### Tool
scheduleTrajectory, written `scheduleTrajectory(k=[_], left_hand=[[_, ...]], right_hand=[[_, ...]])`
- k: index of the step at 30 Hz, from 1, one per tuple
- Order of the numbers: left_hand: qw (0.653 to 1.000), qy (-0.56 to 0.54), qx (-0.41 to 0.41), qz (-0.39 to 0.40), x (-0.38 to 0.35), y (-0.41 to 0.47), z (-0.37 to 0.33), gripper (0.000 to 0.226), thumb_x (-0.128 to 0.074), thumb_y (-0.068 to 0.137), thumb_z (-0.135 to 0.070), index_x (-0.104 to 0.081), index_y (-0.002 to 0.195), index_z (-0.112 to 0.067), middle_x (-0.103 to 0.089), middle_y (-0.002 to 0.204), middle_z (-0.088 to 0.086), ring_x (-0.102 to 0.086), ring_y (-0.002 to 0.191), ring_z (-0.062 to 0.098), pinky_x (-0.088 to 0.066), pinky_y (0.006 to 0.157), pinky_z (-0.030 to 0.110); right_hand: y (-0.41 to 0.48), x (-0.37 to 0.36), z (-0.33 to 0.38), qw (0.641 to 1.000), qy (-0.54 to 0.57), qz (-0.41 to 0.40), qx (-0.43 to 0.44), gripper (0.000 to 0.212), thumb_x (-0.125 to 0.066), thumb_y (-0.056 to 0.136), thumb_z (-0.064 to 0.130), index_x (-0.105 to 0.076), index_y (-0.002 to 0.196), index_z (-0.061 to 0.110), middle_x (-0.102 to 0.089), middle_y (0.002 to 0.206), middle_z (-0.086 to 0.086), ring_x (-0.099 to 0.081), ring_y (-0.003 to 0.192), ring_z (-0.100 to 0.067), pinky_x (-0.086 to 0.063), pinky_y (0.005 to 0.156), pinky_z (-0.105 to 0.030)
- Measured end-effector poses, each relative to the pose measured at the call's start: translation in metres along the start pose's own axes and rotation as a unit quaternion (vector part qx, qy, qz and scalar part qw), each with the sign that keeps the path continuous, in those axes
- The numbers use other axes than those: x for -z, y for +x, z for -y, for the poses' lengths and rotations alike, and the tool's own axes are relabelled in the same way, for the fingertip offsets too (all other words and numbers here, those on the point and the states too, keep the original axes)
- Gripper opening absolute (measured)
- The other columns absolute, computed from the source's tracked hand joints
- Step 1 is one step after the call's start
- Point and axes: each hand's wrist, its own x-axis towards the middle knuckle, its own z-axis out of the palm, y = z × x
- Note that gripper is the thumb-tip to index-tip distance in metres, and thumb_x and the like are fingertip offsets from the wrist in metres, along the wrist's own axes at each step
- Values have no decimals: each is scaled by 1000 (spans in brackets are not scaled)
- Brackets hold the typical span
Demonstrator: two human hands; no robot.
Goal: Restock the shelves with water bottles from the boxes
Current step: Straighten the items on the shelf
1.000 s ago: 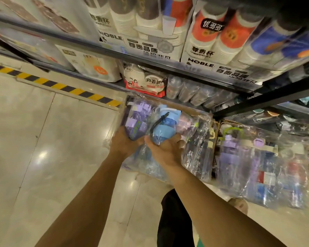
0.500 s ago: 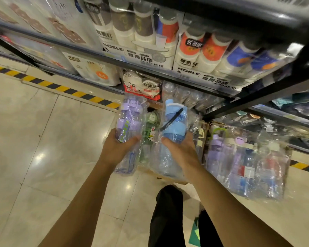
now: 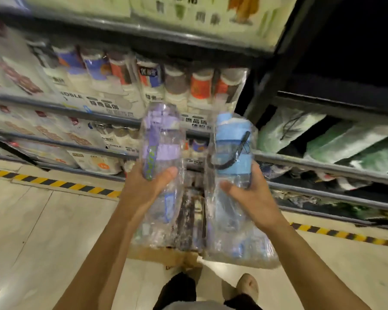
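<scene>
Head view: gripping purple-capped bottle [image 3: 161, 135] in left hand [image 3: 148, 191], blue-capped bottle [image 3: 231, 151] in right hand [image 3: 249, 198], each curled round plastic-wrapped body; holding both upright mid-frame above box [image 3: 166, 253] at bottom centre, likely ready to slot caps-up onto shelves [image 3: 112, 108], upper left

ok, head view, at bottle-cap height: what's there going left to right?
Cup packs → purple bottle → blue bottle → green bags. The left hand and right hand are left out: each overlaps the bottle it grips.
</scene>
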Motion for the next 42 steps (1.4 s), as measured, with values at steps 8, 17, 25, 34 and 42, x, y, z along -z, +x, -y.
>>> scheduleTrajectory(k=[8, 17, 25, 34, 42], left_hand=[[982, -30, -188, 11, -84, -65, -155, 84, -85, 55, -78, -66, 126, -37, -76, 115, -10, -73, 107, 14, -54, 98, 48], [940, -66, -334, -18, -208, -143, -279, 78, -86, 51, -79, -64, 121, -53, -75, 116, -20, -72, 105, 1, -50, 87, 32], [881, -143, -451, 21, -258, -176, -384, 68, -92, 61, -62, -68, 122, -45, -76, 116, -10, -73, 108, 10, -56, 82, 16], [838, -191, -503, 94, -271, -152, -491, 54, -96, 67, -32, -65, 111, -30, -78, 107, -6, -74, 103, 12, -56, 87, 23], [850, -128, -506, 77, -288, -92, -523, 59, -94, 73, -17, -58, 118, -29, -71, 119, 1, -70, 110, 13, -58, 94, 31]], right_hand=[[-44, 128, 110, 975, -23, -41, 218, 71, -79, 83, 39, -43, 143, 29, -61, 125, 26, -62, 118, -2, -50, 91, -14], [-74, 280, 212, 926, -15, -31, 376, 72, -76, 83, 20, -42, 146, 20, -60, 127, 19, -60, 118, 6, -46, 91, -8], [-88, 354, 298, 874, 12, -51, 483, 63, -78, 82, 29, -50, 139, 31, -66, 128, 14, -65, 119, -8, -53, 88, -17], [-72, 361, 394, 832, 59, -122, 539, 65, -85, 80, 26, -50, 135, 24, -67, 127, -4, -68, 116, -21, -58, 88, -29], [-16, 371, 427, 845, -7, -149, 514, 80, -91, 76, 17, -45, 142, 19, -63, 134, 0, -64, 122, -13, -57, 97, -34]])
